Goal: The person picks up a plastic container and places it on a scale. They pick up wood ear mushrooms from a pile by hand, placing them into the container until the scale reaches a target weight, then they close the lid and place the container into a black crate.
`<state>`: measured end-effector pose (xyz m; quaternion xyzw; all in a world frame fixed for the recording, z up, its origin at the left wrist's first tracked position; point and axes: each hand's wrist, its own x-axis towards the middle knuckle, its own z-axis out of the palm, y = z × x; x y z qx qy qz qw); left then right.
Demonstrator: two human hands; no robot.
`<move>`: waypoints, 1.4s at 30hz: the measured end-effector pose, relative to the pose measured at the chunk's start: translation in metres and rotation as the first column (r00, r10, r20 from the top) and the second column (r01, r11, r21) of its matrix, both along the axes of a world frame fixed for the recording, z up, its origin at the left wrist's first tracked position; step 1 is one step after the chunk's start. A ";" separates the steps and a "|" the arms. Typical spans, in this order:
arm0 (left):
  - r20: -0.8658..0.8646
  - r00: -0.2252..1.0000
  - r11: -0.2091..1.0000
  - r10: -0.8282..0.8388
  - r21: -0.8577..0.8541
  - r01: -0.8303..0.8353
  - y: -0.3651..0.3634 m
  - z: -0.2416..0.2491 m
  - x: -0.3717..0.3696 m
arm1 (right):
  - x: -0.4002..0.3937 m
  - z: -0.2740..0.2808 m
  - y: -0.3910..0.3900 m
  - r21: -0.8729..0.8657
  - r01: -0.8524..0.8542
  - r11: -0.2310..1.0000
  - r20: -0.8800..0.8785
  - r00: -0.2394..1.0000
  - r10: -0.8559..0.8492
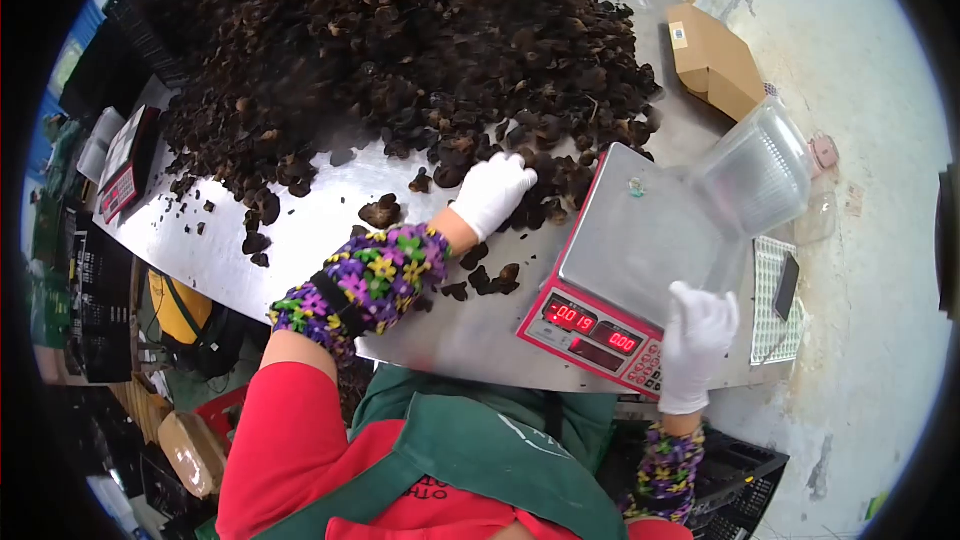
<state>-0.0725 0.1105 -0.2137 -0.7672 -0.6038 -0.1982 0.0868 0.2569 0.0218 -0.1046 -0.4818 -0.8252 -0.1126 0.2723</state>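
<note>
Left hand: your left hand (492,193), in a white glove, is reaching to the near edge of the dried fungus pile (410,50); fingers are curling down over loose pieces, closing on a small handful.
Right hand: your right hand (697,332) is gripping the near edge of the clear plastic container (755,175), fingers pinched on the thin rim.
Container position: it is sitting tilted on the scale platter (630,235), mouth leaning toward the pile, far side lifted.
Scale: the red digital scale (600,325) is standing on the steel table (320,230), just beside your left hand, display lit.
Fungus handling: judging by the look, the pieces are being light, dry, curled and brittle; you are better scooping loosely with cupped fingers than squeezing, since crushing seems likely.
Container handling: it is looking thin, light and flexible, probably slippery under a glove; holding at the stiffer rim seems safest.
Strays: single pieces are lying scattered on the table between pile and scale.
Nearby: a cardboard box (712,60) is resting beyond the container.
</note>
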 end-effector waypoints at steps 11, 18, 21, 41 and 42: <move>0.419 0.895 0.987 0.151 -0.014 -0.160 -0.169 0.031 -0.077 | -0.030 -0.024 -0.050 0.006 -0.045 0.999 -0.078 0.996 0.045; 0.521 0.728 0.867 0.445 -0.046 -0.497 -0.202 0.008 -0.142 | -0.081 -0.028 -0.065 -0.005 -0.296 0.955 -0.256 0.924 0.285; 0.525 0.739 0.890 0.423 -0.086 -0.448 -0.185 0.008 -0.141 | -0.094 -0.028 -0.065 -0.058 -0.346 0.936 -0.327 0.893 0.310; -0.039 0.662 0.655 0.748 -0.116 -0.747 -0.335 0.055 -0.163 | -0.114 -0.042 -0.064 -0.081 -0.482 0.872 -0.405 0.815 0.413; -0.128 0.620 0.607 0.774 -0.130 -0.784 -0.352 0.056 -0.165 | -0.115 -0.045 -0.064 -0.089 -0.499 0.862 -0.415 0.805 0.424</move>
